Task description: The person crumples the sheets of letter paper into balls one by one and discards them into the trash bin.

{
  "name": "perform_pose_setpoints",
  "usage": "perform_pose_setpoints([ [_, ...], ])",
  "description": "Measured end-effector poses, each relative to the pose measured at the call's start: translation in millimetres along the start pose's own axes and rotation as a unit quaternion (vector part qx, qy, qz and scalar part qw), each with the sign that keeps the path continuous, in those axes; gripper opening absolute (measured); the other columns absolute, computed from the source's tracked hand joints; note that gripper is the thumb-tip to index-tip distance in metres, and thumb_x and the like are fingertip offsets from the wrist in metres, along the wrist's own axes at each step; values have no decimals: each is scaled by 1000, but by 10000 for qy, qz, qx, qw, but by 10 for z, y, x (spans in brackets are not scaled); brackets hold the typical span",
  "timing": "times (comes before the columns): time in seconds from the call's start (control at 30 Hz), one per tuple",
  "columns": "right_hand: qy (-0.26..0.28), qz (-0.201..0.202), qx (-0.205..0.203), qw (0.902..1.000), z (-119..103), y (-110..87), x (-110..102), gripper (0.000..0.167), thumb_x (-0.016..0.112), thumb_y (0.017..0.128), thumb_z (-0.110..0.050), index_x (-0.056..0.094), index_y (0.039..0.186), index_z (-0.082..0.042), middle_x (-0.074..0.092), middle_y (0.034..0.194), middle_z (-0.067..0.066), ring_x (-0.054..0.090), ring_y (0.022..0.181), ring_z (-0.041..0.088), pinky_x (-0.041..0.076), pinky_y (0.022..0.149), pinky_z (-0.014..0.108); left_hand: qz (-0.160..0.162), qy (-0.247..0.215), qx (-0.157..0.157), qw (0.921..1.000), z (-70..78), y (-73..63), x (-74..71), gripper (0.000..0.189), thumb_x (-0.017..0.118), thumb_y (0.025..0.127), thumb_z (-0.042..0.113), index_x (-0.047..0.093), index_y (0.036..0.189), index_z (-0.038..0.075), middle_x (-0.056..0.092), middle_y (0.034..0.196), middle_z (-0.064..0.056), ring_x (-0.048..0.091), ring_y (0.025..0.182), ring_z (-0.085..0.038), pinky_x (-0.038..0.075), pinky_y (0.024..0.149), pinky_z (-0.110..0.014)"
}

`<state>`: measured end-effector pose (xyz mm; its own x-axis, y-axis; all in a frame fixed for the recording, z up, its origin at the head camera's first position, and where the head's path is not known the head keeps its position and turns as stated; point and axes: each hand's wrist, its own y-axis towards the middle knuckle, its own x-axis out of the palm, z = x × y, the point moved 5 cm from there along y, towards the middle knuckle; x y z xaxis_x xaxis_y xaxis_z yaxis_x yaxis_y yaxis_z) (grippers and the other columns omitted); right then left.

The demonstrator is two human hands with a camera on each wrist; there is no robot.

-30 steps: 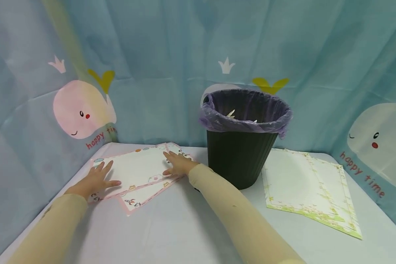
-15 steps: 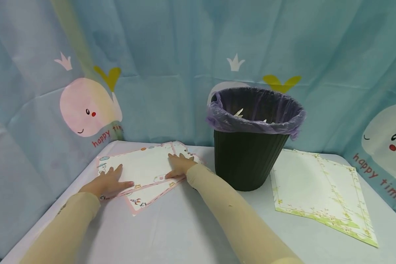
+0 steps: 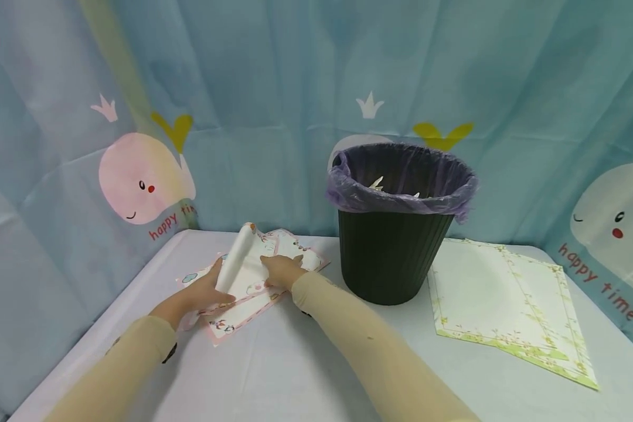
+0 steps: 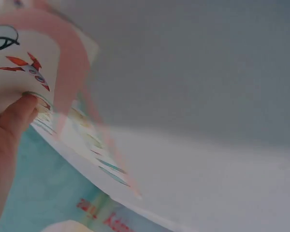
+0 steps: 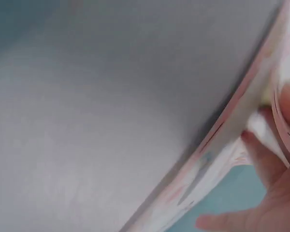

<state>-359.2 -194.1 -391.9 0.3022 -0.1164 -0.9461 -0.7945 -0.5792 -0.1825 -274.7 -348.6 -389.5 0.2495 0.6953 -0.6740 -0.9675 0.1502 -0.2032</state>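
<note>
Your left grip is clamped on the curled left end of a white, pink-bordered paper sheet toward the table's far left corner; your right grip touches it, pinching or not I can't tell. A black ribbed bin with purple plastic liner blocks the way to white, green-bordered sheets.
</note>
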Motion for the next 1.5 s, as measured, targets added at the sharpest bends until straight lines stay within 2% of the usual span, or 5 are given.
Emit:
perform_pose_setpoints([
  [0.7,3950,-579,-2460,8832,-173,-1096,-459,38,48,101,-1,49,138,0,52,137,13,51,116,12,45,91,22,1806,-426,1203,9752,872,-431,389,95,74,80,9,13,153,8,35,142,-24,51,102,-36,48,77,-42],
  [0.87,3541,-177,-2759,8934,-174,-1376,-632,36,49,100,-2,51,136,2,56,133,15,56,116,16,45,90,19,2016,-438,1142,9718,1023,-557,414,68,66,80,-2,35,140,3,54,121,-21,53,88,-29,47,66,-35],
  [1.07,1111,2514,-3485,8961,79,-1854,-880,55,76,85,-19,53,133,-5,56,128,15,53,119,26,46,96,37,2075,-554,799,9734,1174,-732,440,59,64,77,-3,42,132,3,59,112,-18,56,91,-30,49,66,-35],
  [1.23,1974,2254,-3433,8901,386,-2035,-893,95,88,72,-20,33,148,-7,36,147,15,43,124,24,45,95,40,1549,-1092,1120,9755,1441,-790,545,54,72,86,16,42,130,5,57,109,-13,58,86,-22,51,65,-34],
  [1.5,2499,2231,-3986,8538,323,-2243,-822,111,89,65,-36,23,149,-6,31,139,17,36,121,24,45,85,30,2169,-3396,1699,8993,1856,-705,645,66,32,94,67,34,121,7,49,99,-8,54,77,-8,48,62,-21],
])
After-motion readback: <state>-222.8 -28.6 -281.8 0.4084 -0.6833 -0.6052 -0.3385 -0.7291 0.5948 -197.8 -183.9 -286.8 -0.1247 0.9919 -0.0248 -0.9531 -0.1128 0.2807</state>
